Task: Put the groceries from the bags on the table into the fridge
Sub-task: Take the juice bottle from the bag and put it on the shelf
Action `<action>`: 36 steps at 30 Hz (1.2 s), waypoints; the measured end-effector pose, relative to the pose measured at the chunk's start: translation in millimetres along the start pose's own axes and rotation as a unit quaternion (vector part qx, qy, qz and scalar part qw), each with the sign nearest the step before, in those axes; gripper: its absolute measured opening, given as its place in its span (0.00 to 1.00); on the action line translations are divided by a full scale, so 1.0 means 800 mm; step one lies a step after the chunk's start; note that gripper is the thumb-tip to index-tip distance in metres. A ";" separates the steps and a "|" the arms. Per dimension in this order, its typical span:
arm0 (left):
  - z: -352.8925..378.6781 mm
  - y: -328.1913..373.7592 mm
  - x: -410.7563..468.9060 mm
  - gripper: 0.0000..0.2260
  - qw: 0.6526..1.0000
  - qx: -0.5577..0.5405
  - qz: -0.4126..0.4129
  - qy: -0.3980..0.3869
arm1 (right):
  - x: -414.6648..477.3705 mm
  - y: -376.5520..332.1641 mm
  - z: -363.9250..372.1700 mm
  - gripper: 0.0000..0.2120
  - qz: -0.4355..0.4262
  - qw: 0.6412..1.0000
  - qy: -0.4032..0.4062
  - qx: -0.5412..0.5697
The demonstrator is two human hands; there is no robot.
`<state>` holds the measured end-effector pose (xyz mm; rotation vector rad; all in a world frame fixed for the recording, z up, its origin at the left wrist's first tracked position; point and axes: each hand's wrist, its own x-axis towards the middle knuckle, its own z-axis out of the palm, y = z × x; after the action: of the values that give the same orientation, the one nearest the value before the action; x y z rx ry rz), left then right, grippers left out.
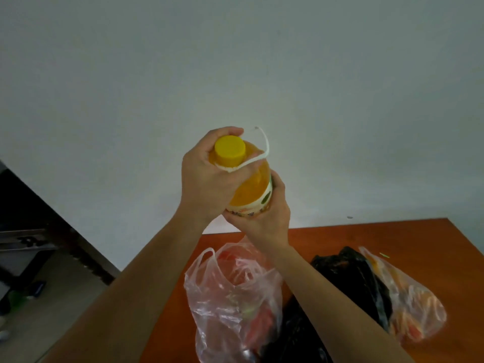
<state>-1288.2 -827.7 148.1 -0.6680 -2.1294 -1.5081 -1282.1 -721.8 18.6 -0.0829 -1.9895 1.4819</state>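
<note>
I hold an orange juice bottle (255,188) with a yellow cap (230,148) up in front of the wall, above the table. My left hand (207,176) grips its neck and shoulder just under the cap, where a white carry strap (263,150) loops out. My right hand (264,213) wraps round the lower part of the bottle at the label. Below them on the orange-brown table (366,234) lie a clear plastic bag (230,297) with red items, a black bag (351,279) and another clear bag (408,305) with orange items.
A plain pale wall (235,61) fills the upper view. At the left, a dark frame (52,218) slants down to the floor, with small objects on the floor beside it. The fridge is not in view.
</note>
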 end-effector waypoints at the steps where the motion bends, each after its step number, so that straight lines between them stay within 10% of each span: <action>1: 0.001 0.008 0.002 0.22 0.999 -0.012 -0.002 -0.036 | 0.000 -0.005 -0.008 0.48 0.007 1.000 0.012 -0.003; 5: 0.004 0.006 -0.003 0.22 0.983 -0.139 -0.060 -0.107 | -0.013 -0.015 -0.040 0.49 0.039 0.997 0.067 -0.001; 12: 0.059 -0.099 -0.076 0.23 0.874 -0.200 -0.390 -0.210 | -0.079 -0.033 -0.111 0.44 0.089 0.976 0.194 0.045; 19: 0.148 -0.022 -0.207 0.29 0.620 -0.365 -0.521 -0.459 | -0.193 -0.067 -0.207 0.39 0.090 0.929 0.353 0.061; 24: 0.195 0.088 -0.278 0.29 0.541 -0.444 -0.499 -0.511 | -0.287 -0.115 -0.303 0.39 0.081 0.888 0.451 0.038; 36: 0.227 0.368 -0.528 0.25 0.497 -0.415 -0.380 -0.661 | -0.577 -0.300 -0.506 0.39 -0.009 0.727 0.684 -0.056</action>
<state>-790.2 -625.7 52.5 -1.8649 -2.6327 -3.4339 -628.8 -660.7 80.9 -0.9171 -0.7888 0.7506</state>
